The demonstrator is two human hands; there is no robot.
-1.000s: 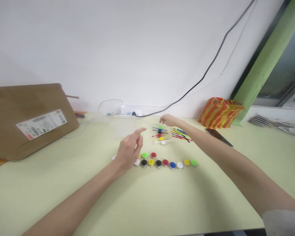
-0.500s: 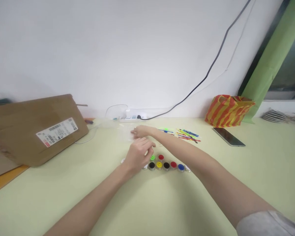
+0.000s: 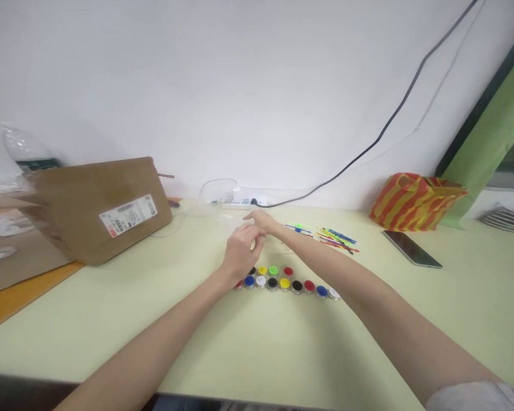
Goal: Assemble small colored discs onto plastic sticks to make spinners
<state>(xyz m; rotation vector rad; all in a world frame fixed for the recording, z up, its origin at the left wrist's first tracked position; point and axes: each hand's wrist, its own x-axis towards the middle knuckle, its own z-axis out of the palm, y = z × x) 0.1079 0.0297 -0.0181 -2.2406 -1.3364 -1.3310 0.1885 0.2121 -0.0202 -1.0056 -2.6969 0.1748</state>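
While both hands meet near the centre of the frame, the colored caps (image 3: 285,282) lie in two short rows on the desk (image 3: 257,342), just below and slightly right of them. The left hand (image 3: 241,255) hovers over the left end of the rows, its fingers bent and drawn together; whether it holds something I cannot tell. The right hand (image 3: 259,220) is just above it in the frame, reaching toward the left with the fingers loosely curled, and what it grips, if anything, is too blurred to see. The two hands are almost touching. To the right of the hands, a small heap of colored sticks (image 3: 332,236) lies on the desk, well apart from the caps. Further right is a dark phone (image 3: 412,248), and behind it a striped orange bag (image 3: 413,194). A white power strip (image 3: 244,200) sits at the wall above the hands. At the left of the frame stands a cardboard box (image 3: 98,208).
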